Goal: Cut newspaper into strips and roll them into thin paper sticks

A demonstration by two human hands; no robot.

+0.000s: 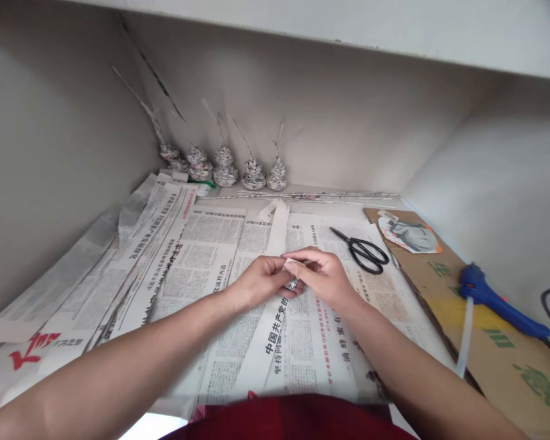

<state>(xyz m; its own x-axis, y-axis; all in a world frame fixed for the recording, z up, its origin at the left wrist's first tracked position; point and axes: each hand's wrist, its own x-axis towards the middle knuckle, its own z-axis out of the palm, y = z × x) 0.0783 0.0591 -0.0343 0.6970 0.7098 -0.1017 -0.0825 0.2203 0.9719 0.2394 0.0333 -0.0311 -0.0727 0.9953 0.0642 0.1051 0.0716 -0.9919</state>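
Note:
My left hand point(259, 282) and my right hand point(326, 275) meet over the middle of the table. Their fingertips pinch a small printed piece of newspaper strip point(294, 283) between them, partly covered by the fingers. A pale paper strip point(279, 229) runs away from me just beyond the hands; whether it joins the held piece is hidden. Beneath both hands lie spread newspaper sheets point(229, 269). To the right of my right hand, black-handled scissors point(364, 252) rest on the paper with their blades pointing away to the left.
Several woven paper gourd shapes point(226, 174) stand along the back wall. Thin rolled paper sticks point(321, 196) lie in front of them. Cut newspaper strips point(158, 214) are stacked at left. On cardboard point(495, 373) at right sits a blue glue gun point(504, 299). A shelf point(348, 27) overhangs.

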